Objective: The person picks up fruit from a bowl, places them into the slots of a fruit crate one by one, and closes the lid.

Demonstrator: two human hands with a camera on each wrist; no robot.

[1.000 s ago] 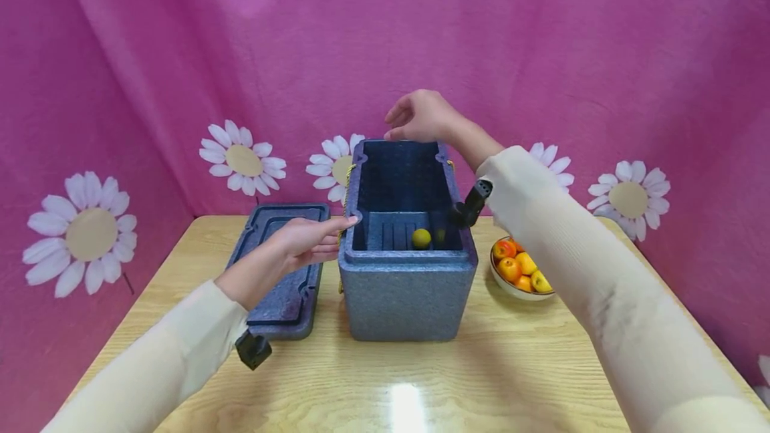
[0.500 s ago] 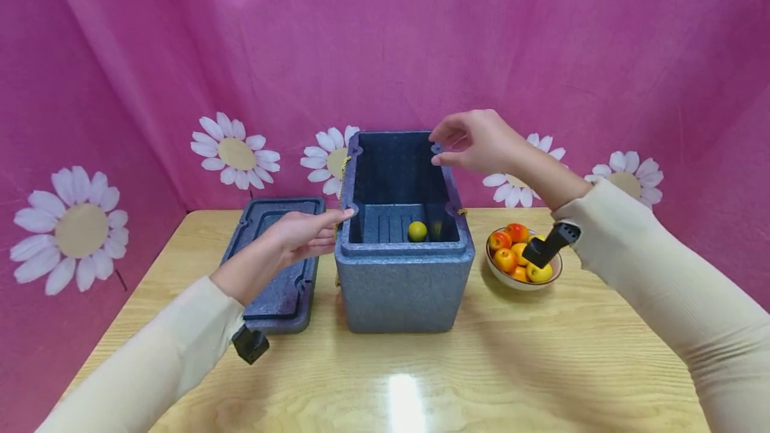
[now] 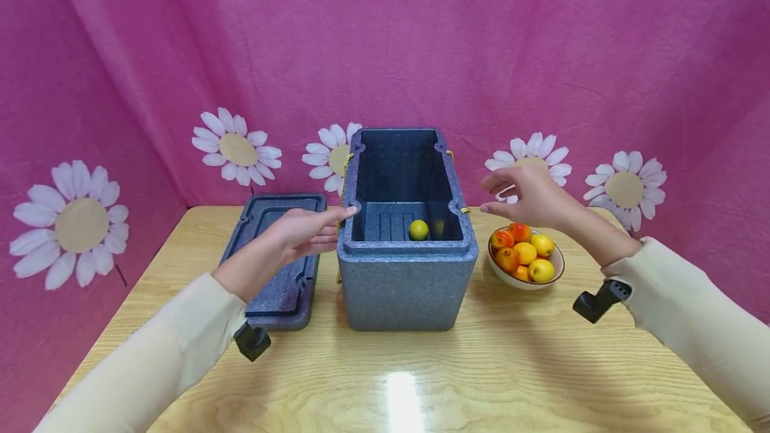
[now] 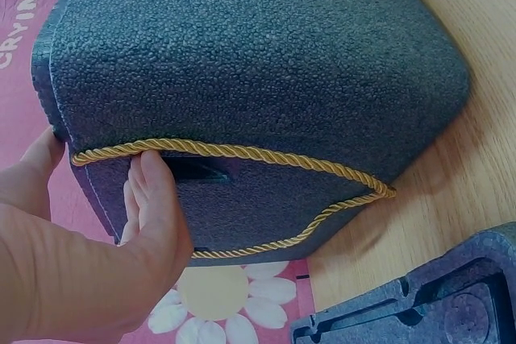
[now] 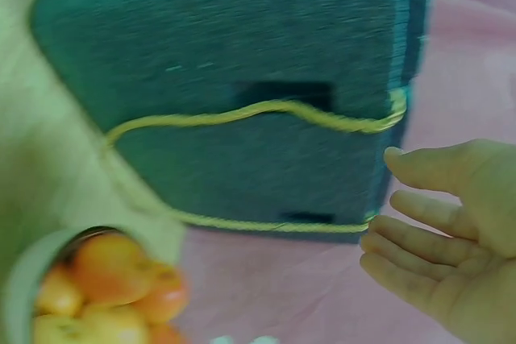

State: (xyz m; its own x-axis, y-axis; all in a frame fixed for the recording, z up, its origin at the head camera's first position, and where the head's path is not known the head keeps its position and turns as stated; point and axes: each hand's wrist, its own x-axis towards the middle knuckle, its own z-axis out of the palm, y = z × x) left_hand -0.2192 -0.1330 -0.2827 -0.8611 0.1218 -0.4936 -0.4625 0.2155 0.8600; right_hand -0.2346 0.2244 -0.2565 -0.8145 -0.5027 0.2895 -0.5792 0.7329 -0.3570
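A deep grey foam cooler box [image 3: 404,293] stands lidless on the table, yellow rope [image 4: 266,157] strung along its sides. One round yellow fruit [image 3: 418,230] lies on its floor near the front. My left hand [image 3: 303,231] rests at the box's left rim, thumb on the edge and fairly straight fingers against the outer wall by the rope. Off the right side, my right hand [image 3: 532,199] hovers with loosely bent fingers and nothing in them. Just below it is a white bowl [image 3: 517,282] of red, orange and yellow fruit [image 3: 525,253].
The grey lid [image 3: 271,286] lies flat on the table [image 3: 301,379], left of the box and beneath my left forearm. A magenta curtain [image 3: 385,32] with white daisies hangs close behind and along both sides.
My right hand has moved from above the box's far end rightward and down, now beside the box over the fruit bowl. The left hand has stayed at the rim.
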